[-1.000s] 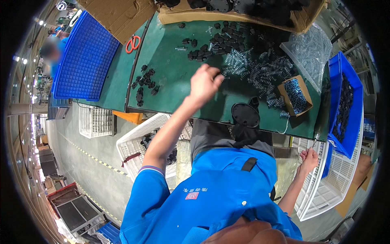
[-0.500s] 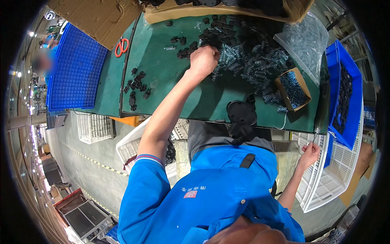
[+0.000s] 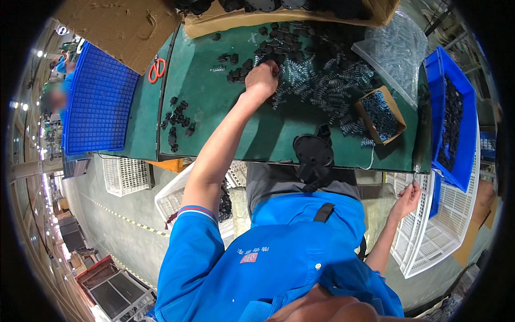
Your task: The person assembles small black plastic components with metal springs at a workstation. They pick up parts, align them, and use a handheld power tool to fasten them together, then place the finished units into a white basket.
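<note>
My left hand point(image 3: 262, 80) reaches across the green table, its fingers curled down at the edge of a pile of small black plastic parts point(image 3: 287, 43) and loose coil springs point(image 3: 335, 88). What those fingers hold is hidden. At the table's right front corner, my right hand point(image 3: 407, 200) pinches the lower end of a thin metal rod point(image 3: 415, 176), just below the tabletop. A black round plastic assembly point(image 3: 313, 150) sits at the front edge, in front of my waist. Right of the springs, a small open cardboard box point(image 3: 381, 115) holds more bluish springs.
Red-handled scissors point(image 3: 156, 70) and a small group of black parts point(image 3: 177, 118) lie to the left. Blue crates point(image 3: 102, 102) flank the table. A clear plastic bag point(image 3: 394, 53) lies at back right; a cardboard carton point(image 3: 289, 19) stands behind. White baskets point(image 3: 126, 174) are below.
The view has shifted slightly. My left hand stays at the pile, its fingers still curled. My right hand has risen a little along the rod, nearer the table corner.
</note>
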### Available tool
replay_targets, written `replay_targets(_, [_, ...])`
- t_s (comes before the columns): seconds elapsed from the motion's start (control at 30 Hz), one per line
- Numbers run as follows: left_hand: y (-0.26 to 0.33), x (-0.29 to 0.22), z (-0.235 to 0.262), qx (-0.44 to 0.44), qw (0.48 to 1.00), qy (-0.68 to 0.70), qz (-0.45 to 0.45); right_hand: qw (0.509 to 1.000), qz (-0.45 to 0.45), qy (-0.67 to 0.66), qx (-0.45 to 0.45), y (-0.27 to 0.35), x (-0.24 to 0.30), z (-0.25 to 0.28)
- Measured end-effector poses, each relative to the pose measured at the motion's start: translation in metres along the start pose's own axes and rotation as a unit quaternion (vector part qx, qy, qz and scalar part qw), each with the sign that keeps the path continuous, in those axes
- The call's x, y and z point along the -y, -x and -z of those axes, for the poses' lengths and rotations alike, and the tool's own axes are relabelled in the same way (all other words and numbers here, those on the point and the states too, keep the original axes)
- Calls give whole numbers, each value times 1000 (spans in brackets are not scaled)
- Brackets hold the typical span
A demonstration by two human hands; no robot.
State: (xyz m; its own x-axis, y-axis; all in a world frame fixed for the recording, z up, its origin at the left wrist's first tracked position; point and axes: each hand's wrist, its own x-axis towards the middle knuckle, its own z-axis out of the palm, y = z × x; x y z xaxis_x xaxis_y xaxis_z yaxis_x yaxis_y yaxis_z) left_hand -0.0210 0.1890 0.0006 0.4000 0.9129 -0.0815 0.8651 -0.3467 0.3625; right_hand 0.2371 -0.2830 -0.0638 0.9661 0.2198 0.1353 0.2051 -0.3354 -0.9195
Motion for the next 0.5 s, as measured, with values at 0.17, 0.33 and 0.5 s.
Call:
replay_targets(0.17, [9, 0, 1, -40, 998, -24, -46, 1000, -12, 3, 4, -1, 5, 5])
replay_targets(0.33, [8, -6, -6, -126, 973, -97, -169, 994, 13, 93, 64, -14, -1, 21])
replay_targets(0.5, [-10, -6, -6, 26, 991, -104, -79, 984, -73, -26, 157, -35, 3, 34])
